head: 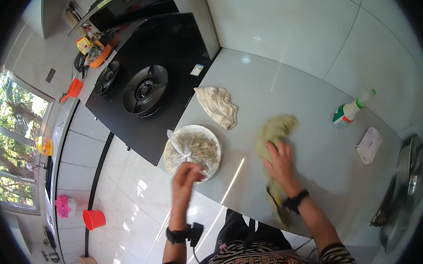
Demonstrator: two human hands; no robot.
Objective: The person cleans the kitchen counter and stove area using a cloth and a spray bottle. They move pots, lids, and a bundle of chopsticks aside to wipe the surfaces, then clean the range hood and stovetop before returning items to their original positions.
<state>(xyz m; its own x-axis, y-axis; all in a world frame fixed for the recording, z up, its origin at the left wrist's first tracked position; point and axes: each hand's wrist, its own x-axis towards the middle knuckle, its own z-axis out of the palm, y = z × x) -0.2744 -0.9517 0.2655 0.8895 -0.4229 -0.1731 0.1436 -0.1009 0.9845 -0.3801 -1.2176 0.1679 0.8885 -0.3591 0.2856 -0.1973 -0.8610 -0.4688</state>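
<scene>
My right hand (280,160) presses on a crumpled green cloth (274,127) on the grey countertop (325,183); the fingers rest on it, and whether they grip it is unclear. The cloth stretches down to the counter's near edge. My left hand (187,176), slightly blurred, is at the near side of a round white bowl (217,167) holding a tied clear plastic bag (194,147) of food scraps or similar stuff. Its fingers are curled, and contact with the bag cannot be told. A beige cloth (218,106) lies crumpled beyond the bowl.
A black gas cooktop (178,44) adjoins the counter at left. A spray bottle (343,115) and a tissue pack (369,146) are at right, near metal pot lids (411,171). A tiled wall (288,24) bounds the far side. A red bucket (94,219) stands on the floor.
</scene>
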